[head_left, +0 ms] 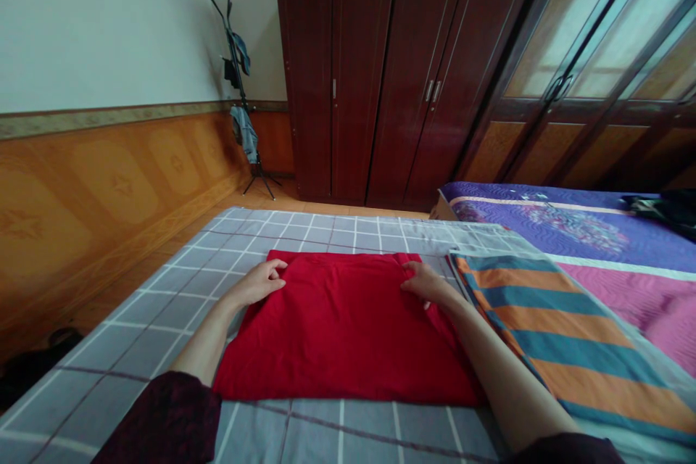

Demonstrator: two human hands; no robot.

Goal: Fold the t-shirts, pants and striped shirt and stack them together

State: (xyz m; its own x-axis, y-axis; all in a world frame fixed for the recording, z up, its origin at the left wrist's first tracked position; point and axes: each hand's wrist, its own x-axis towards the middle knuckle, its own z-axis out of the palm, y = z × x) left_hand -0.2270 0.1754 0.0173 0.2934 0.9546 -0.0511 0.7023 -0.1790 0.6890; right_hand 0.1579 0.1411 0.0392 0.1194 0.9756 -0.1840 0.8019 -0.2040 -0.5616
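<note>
A red cloth point(348, 330), folded into a wide flat shape, lies on a grey bed cover with white check lines point(163, 312). At its upper left edge is my left hand point(262, 283), its thumb and forefinger spread a little with the tips on the fabric. My right hand point(423, 283) touches the upper right edge, fingers bent against the cloth; whether it pinches any fabric is hard to make out. Just right of the red cloth lies a folded orange and teal striped cloth point(554, 326), partly behind my right forearm.
A purple and pink bed cover point(587, 232) spreads at the right, with dark fabric point(671, 209) on it. Dark red wardrobes point(375, 72) stand behind. A coat rack point(239, 80) is at the back left. Something black point(40, 362) lies low at the left.
</note>
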